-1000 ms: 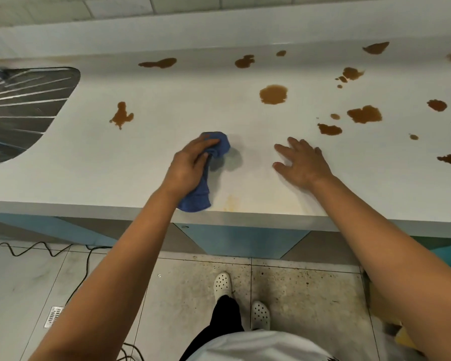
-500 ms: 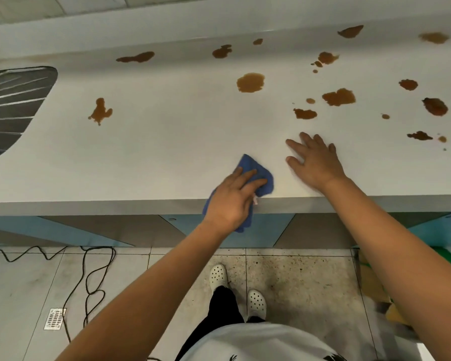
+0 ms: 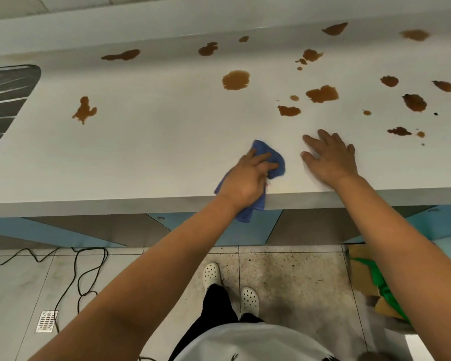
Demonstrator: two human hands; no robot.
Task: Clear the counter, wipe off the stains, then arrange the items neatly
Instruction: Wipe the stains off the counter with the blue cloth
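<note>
Currently the wiping step is judged in hand. The blue cloth [image 3: 274,162] is gripped by the left hand [image 3: 245,181] at the counter [image 3: 154,142] front edge; right hand [image 3: 328,160] laid flat, fingers spread. Brown stains [image 3: 236,80] farther back call for a forward reach.

The left hand [image 3: 246,178] presses a blue cloth [image 3: 268,157] onto the white counter [image 3: 154,152] at its near edge — one end of the cloth hangs over that edge. Just beside it the right hand [image 3: 328,158] lies flat, fingers spread. Brown stains [image 3: 236,80] dot the surface toward the far edge.
</note>
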